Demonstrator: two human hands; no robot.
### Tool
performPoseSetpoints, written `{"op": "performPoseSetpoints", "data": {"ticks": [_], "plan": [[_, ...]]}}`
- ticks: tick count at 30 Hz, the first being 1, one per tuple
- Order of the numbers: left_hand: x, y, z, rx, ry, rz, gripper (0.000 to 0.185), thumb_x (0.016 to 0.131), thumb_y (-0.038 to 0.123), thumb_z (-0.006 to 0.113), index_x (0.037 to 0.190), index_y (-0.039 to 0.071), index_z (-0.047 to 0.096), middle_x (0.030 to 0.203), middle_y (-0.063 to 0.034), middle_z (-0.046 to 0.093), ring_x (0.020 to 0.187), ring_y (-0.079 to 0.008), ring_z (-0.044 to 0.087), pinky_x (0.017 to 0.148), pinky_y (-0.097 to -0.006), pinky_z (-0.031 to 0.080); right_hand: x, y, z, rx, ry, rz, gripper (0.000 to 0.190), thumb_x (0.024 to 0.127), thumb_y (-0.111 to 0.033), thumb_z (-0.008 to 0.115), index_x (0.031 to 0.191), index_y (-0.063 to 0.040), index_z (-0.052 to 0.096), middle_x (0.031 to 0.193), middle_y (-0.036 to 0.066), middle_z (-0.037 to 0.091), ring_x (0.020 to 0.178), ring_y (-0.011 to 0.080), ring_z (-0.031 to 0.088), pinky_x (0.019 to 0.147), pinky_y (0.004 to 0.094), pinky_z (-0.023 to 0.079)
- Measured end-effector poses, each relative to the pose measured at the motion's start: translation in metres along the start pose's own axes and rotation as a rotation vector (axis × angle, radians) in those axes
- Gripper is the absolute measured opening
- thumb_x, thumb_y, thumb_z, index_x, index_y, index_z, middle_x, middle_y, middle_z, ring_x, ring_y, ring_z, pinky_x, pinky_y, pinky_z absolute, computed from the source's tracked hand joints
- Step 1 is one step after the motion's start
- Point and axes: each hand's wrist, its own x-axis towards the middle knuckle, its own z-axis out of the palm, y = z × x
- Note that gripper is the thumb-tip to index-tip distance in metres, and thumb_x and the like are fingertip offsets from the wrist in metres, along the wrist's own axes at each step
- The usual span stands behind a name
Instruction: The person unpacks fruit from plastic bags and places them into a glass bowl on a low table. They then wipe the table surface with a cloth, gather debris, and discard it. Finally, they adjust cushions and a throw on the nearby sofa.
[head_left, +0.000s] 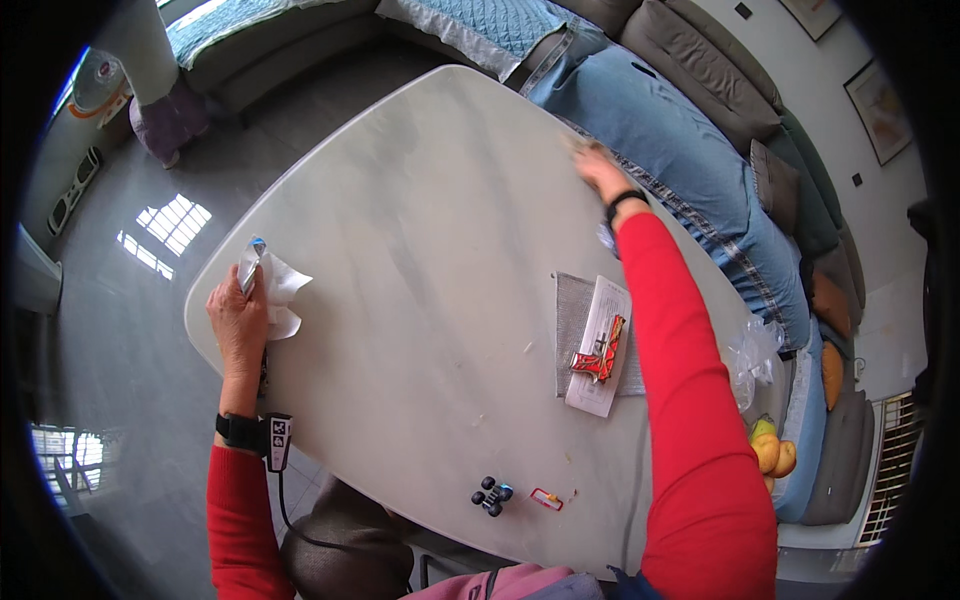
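My left hand (238, 319) grips a crumpled silver-and-blue wrapper (251, 264) and white paper (281, 300) over the table's left edge. Far off at the right edge, my right hand (598, 171) is stretched out and blurred. Its fingertips are close to the tabletop (420, 300), and whether they hold something is unclear. A bit of translucent plastic (606, 238) shows beside that wrist. Left of my right forearm lies a grey woven mat (572, 307) with a white printed sheet or booklet (592, 394) on it. On top of this rests a red patterned toy piece (595, 366).
Near me sit a toy car (492, 496) with black wheels and a small red-rimmed piece (547, 499). Beyond my right arm are a clear plastic bag (754, 356) and several fruits (766, 452). A sofa with blue covers (660, 142) borders the table. A cable (283, 499) hangs from my left wrist.
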Motion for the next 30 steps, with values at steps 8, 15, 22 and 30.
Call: {"op": "performPoseSetpoints", "data": {"ticks": [8,15,22,30], "plan": [[-0.001,0.011,-0.006,-0.095,0.020,-0.028,0.029,0.095,0.029,0.059,0.092,0.000,0.063,0.078,-0.0194,0.065,0.074,-0.0392,0.061,0.070,-0.0469,0.047,-0.024,-0.259,-0.147,0.652,-0.246,-0.618,0.049,0.103,-0.028,0.039,0.146,-0.004,0.038,0.155,0.020,0.030,0.146,0.0300,0.025,0.120,0.0382,0.020],[0.000,0.015,-0.010,-0.087,0.042,0.012,0.030,0.095,0.028,0.058,0.086,0.000,0.059,0.074,-0.0197,0.063,0.073,-0.0398,0.059,0.068,-0.0472,0.045,-0.040,-0.108,-0.128,0.256,-0.247,-0.315,0.039,0.099,-0.027,0.042,0.128,-0.003,0.052,0.135,0.021,0.048,0.129,0.0356,0.042,0.108,0.0425,0.035],[0.002,0.009,-0.004,-0.119,0.048,0.014,0.030,0.095,0.030,0.058,0.086,0.001,0.061,0.076,-0.0195,0.065,0.075,-0.0391,0.061,0.070,-0.0457,0.046,-0.044,-0.050,-0.120,0.364,-0.229,0.118,0.054,0.092,-0.016,0.047,0.145,-0.012,0.038,0.143,0.021,0.046,0.129,0.0384,0.048,0.103,0.0455,0.044],[0.001,0.005,-0.001,-0.067,0.051,-0.020,0.032,0.095,0.031,0.059,0.097,0.000,0.066,0.078,-0.0194,0.066,0.076,-0.0389,0.063,0.071,-0.0459,0.047,-0.057,-0.071,-0.168,0.111,-0.588,0.215,0.070,0.093,-0.006,0.040,0.152,-0.040,0.025,0.149,0.011,0.044,0.125,0.0343,0.054,0.100,0.0454,0.046]]}}
